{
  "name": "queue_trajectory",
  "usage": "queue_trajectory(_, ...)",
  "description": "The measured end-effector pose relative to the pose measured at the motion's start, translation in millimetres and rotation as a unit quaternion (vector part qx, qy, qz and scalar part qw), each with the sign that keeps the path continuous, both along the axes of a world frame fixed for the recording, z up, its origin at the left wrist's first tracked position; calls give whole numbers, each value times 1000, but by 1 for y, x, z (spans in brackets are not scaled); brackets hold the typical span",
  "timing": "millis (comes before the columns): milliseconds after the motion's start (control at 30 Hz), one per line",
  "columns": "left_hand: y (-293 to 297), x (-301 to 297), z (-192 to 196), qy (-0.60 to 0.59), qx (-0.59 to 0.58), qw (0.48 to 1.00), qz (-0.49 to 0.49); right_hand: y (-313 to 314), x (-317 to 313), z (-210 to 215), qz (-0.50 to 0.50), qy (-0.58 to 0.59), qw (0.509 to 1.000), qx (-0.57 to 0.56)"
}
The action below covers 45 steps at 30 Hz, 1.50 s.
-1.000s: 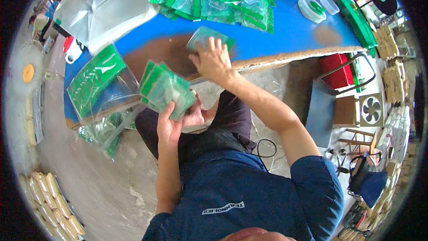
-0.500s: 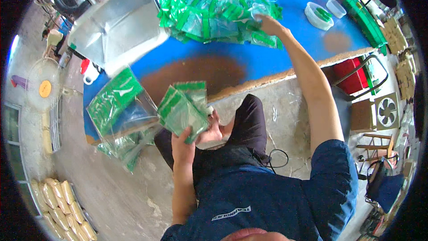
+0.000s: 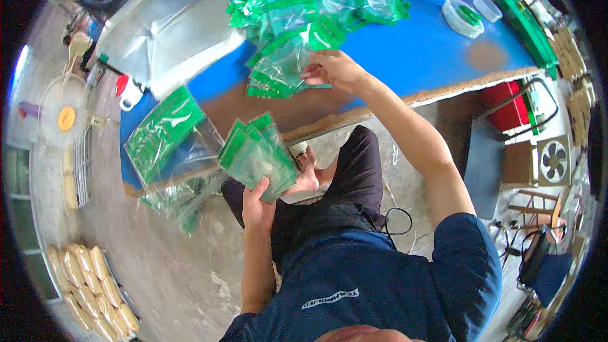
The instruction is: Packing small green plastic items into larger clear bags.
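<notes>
Left hand (image 3: 269, 199) holds a bag stack (image 3: 256, 158) — right hand (image 3: 332, 69) grips several bags (image 3: 282, 69).

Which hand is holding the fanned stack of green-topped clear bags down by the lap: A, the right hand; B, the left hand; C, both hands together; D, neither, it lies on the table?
B: the left hand grips the fanned stack of bags, while the right hand is up at the blue table.
</notes>
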State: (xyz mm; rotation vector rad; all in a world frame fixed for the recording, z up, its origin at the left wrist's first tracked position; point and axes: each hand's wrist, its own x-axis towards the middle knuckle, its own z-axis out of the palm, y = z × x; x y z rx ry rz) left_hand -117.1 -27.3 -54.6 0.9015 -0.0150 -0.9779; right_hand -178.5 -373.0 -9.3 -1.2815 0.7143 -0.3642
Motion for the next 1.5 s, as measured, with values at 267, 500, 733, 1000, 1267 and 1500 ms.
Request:
queue_trajectory(267,12,14,-18,45,-79,996,24,63,-7,-19,92,91,643,-755)
queue_trajectory(500,-13,5,-30,93,-84,992,13,90,5,20,235,111,733,-628)
queue_trajectory(733,7,-7,-34,56,-85,995,-4,41,14,-29,-5,145,685,-714)
queue_trajectory(1000,-6,-1,-32,186,-275,939,-89,128,-12,6,-130,-122,952,-249)
queue_trajectory(1267,-21,-12,-19,-48,-31,997,51,72,10,12,68,16,839,-540)
queue_trajectory(1500,3,-14,-23,79,-195,978,-12,81,15,5,209,80,582,-782)
